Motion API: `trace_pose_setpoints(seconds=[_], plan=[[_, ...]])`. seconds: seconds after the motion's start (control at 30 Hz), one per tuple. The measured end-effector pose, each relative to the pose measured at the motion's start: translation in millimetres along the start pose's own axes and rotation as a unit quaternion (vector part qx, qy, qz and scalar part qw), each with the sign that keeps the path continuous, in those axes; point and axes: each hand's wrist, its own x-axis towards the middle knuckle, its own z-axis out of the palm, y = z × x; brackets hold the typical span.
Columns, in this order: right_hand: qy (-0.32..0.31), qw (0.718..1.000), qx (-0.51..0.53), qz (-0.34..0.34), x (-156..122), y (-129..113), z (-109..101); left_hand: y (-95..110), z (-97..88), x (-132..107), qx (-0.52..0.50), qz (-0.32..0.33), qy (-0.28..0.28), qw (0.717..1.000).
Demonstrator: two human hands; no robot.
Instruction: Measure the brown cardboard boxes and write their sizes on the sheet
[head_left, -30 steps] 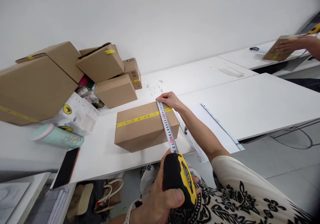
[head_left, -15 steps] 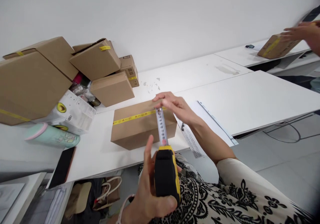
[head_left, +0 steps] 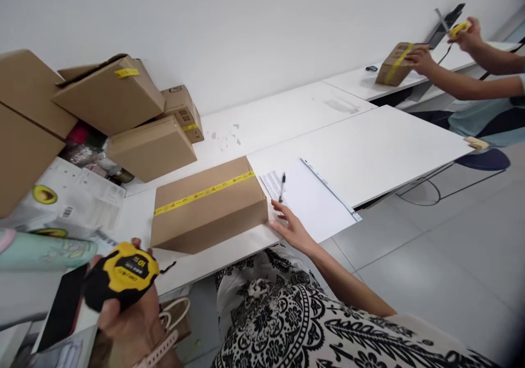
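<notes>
My left hand [head_left: 135, 319] grips a black and yellow tape measure [head_left: 129, 272] at the lower left, over the table's front edge; no blade shows out of it. A brown cardboard box [head_left: 205, 193] sealed with yellow printed tape lies on the white table in front of me. Just off the box's right end is my right hand [head_left: 292, 228], its fingers apart and nothing in them. Beyond those fingers a black pen [head_left: 283, 186] rests on printed paper [head_left: 272, 185], beside a white sheet [head_left: 315, 198] with a bar along its edge.
Several cardboard boxes [head_left: 151, 149] are stacked at the left, near an avocado-print package [head_left: 74, 198], a mint bottle [head_left: 53, 249] and a dark phone [head_left: 61, 308]. At the far right, a co-worker's hands [head_left: 422, 60] hold another box [head_left: 396, 64] and a yellow tape measure [head_left: 459, 29].
My left hand moved left with the tape measure, whose blade is now drawn in. My right hand left the blade's end and dropped beside the box. The view turned right.
</notes>
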Motion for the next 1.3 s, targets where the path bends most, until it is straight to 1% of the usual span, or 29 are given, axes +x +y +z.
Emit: trace_pose_setpoints(seconds=[0.03, 0.1, 0.13, 0.2, 0.3, 0.37, 0.47, 0.5, 0.57, 0.6, 0.63, 0.67, 0.7, 0.73, 0.77, 0.8, 0.83, 0.87, 0.93, 0.97, 1.03, 1.07, 1.1, 1.13, 1.17, 1.2, 1.23, 1.27, 1.3], plan=[[-0.003, 1.000, 0.007, -0.007, 1.6, 4.1, 7.2, -7.6, -7.5, -0.7, 0.002, -0.026, 0.000, 1.000], [-0.001, 1.000, 0.002, -0.028, 10.4, 2.1, 16.8, -18.3, -16.2, -1.1, 0.012, -0.063, 0.005, 0.998], [0.005, 0.999, -0.011, -0.038, 16.4, -3.4, 19.0, -20.4, -17.3, 0.1, 0.017, -0.078, 0.005, 0.997], [0.024, 0.997, -0.044, -0.052, 29.0, -21.7, 19.6, -16.9, -14.4, 6.6, 0.012, -0.094, 0.001, 0.996], [0.041, 0.995, -0.074, -0.057, 49.1, -56.1, 18.6, -1.5, -3.0, 25.4, -0.033, -0.065, -0.009, 0.997], [0.043, 0.994, -0.086, -0.047, 67.0, -74.7, 20.9, 5.1, 5.0, 40.6, -0.060, -0.041, -0.012, 0.997], [0.023, 0.995, -0.092, -0.028, 103.4, -87.1, 25.1, 0.4, 13.3, 61.3, -0.037, -0.037, -0.011, 0.999], [0.000, 0.996, -0.081, -0.024, 116.3, -86.9, 24.2, -4.1, 15.3, 66.9, -0.014, -0.031, -0.010, 0.999], [-0.042, 0.997, -0.063, -0.010, 138.9, -80.7, 15.4, -13.4, 19.9, 75.9, 0.038, 0.012, 0.000, 0.999], [-0.037, 0.996, -0.077, 0.003, 147.2, -75.2, 7.1, -17.0, 23.2, 79.5, 0.064, 0.041, 0.003, 0.997], [-0.003, 0.993, -0.119, 0.016, 152.9, -68.3, -3.3, -19.3, 27.5, 82.8, 0.089, 0.065, -0.001, 0.994], [0.046, 0.981, -0.187, 0.031, 156.1, -60.4, -15.1, -20.4, 32.8, 86.0, 0.114, 0.080, -0.014, 0.990], [0.096, 0.957, -0.268, 0.051, 156.8, -51.8, -27.3, -20.4, 39.0, 89.3, 0.141, 0.091, -0.028, 0.985], [0.120, 0.929, -0.341, 0.071, 155.5, -42.8, -38.7, -19.9, 46.1, 92.7, 0.175, 0.099, -0.041, 0.979], [0.114, 0.906, -0.397, 0.092, 152.8, -33.7, -48.5, -19.2, 53.7, 96.2, 0.223, 0.102, -0.060, 0.968], [0.093, 0.888, -0.436, 0.111, 149.2, -24.9, -55.9, -19.0, 61.5, 99.8, 0.284, 0.106, -0.074, 0.950], [0.064, 0.876, -0.461, 0.127, 145.2, -16.8, -60.8, -19.7, 69.1, 103.2, 0.356, 0.107, -0.088, 0.924], [0.036, 0.872, -0.468, 0.137, 141.4, -9.6, -63.3, -21.4, 76.1, 106.5, 0.430, 0.103, -0.103, 0.891], [-0.002, 0.885, -0.446, 0.135, 135.6, 1.5, -64.3, -27.4, 87.2, 112.9, 0.550, 0.090, -0.134, 0.819], [-0.012, 0.894, -0.429, 0.127, 133.8, 5.5, -64.5, -31.2, 90.6, 116.3, 0.591, 0.085, -0.146, 0.789], [-0.027, 0.910, -0.399, 0.108, 131.8, 10.4, -67.9, -38.4, 92.5, 124.4, 0.638, 0.084, -0.167, 0.747], [-0.032, 0.926, -0.363, 0.100, 131.2, 11.7, -72.0, -41.1, 91.2, 129.0, 0.651, 0.084, -0.176, 0.734], [-0.035, 0.949, -0.300, 0.092, 130.4, 12.2, -77.5, -43.1, 89.0, 133.5, 0.659, 0.083, -0.186, 0.724], [-0.038, 0.975, -0.204, 0.081, 129.2, 12.0, -84.2, -44.4, 86.1, 137.2, 0.664, 0.083, -0.196, 0.717], [-0.039, 0.993, -0.088, 0.067, 127.6, 11.4, -91.5, -45.3, 83.5, 139.1, 0.665, 0.092, -0.203, 0.713], [-0.040, 0.997, 0.028, 0.051, 125.4, 10.5, -98.6, -46.1, 81.6, 138.1, 0.662, 0.115, -0.200, 0.713], [-0.041, 0.991, 0.120, 0.035, 122.9, 9.7, -104.8, -47.6, 81.1, 133.1, 0.654, 0.152, -0.190, 0.716], [-0.041, 0.984, 0.171, 0.020, 120.1, 9.1, -109.7, -50.3, 82.7, 123.4, 0.636, 0.202, -0.172, 0.725], [-0.038, 0.981, 0.190, 0.008, 117.2, 9.3, -112.7, -55.1, 86.4, 108.6, 0.604, 0.263, -0.149, 0.737]])
